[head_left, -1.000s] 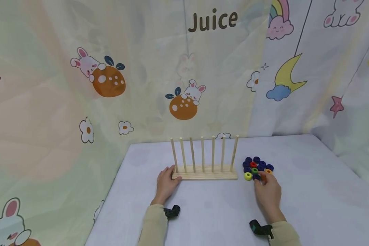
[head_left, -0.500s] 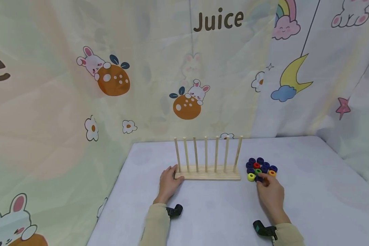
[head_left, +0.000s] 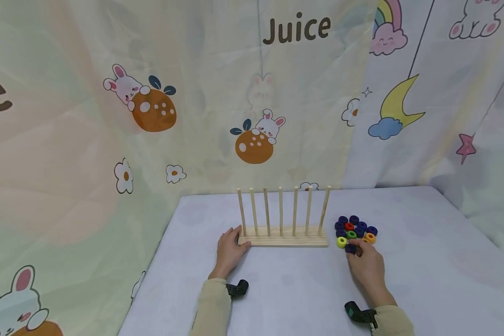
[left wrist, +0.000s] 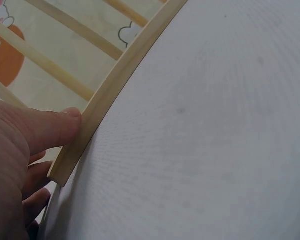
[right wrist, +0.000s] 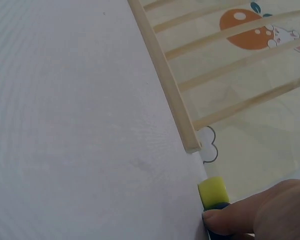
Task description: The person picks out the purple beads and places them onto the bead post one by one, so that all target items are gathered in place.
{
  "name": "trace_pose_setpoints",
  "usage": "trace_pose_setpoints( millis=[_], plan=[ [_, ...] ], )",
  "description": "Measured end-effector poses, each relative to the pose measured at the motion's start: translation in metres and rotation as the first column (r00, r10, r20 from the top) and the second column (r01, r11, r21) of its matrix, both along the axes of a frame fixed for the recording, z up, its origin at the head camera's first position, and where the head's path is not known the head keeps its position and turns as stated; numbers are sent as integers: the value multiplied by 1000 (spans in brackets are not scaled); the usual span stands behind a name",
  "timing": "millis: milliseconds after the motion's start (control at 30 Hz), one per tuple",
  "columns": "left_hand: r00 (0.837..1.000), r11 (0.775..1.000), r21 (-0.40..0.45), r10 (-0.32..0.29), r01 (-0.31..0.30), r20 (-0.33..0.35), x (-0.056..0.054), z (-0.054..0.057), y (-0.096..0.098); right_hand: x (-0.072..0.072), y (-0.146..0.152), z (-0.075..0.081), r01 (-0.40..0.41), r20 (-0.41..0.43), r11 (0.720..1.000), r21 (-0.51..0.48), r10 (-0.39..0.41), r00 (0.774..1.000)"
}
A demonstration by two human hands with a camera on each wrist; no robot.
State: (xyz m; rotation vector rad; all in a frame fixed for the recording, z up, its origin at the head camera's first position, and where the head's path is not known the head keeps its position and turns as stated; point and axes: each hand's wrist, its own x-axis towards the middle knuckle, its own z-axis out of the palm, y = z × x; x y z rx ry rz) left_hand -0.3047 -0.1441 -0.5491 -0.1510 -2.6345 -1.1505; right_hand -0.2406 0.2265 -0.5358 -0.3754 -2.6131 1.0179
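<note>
A wooden peg rack [head_left: 283, 241] stands upright on the table, with several bare pegs rising in a row from its base. My left hand [head_left: 228, 254] grips the base's left end; in the left wrist view the thumb presses the front face of the base [left wrist: 107, 95] and the other fingers go behind. To the right, my right hand [head_left: 367, 270] pinches a dark blue bead [head_left: 350, 248] at the near side of a bead cluster. In the right wrist view that blue bead [right wrist: 219, 206] is partly hidden by the thumb, beside a yellow bead [right wrist: 213, 191].
Several more dark blue beads [head_left: 354, 219] lie grouped right of the rack, with a red bead [head_left: 349, 227], a green bead [head_left: 351, 234] and an orange bead [head_left: 370, 238]. Behind the white table [head_left: 294, 289] hangs a printed cloth [head_left: 206, 93].
My right hand has drawn the dark blue bead slightly toward me, apart from the green bead. The left hand keeps its hold on the rack. The head view has shifted a little.
</note>
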Motion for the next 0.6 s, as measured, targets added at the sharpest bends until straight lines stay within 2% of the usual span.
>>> trace_pose_setpoints(
  millis=[200,433,600],
  plan=[
    [1000,1000,4,6,-6,-6,1,0,0,0,-1,1,5,18,1000,-13,-4,1000],
    [1000,1000,-2,5,-5,-8,2,2,0,-1,-3,1,10,-56,1000,-16,-11,998],
    [1000,1000,11,2,-2,2,2,3,0,0,-8,3,-20,-50,999,-26,19,999]
  ],
)
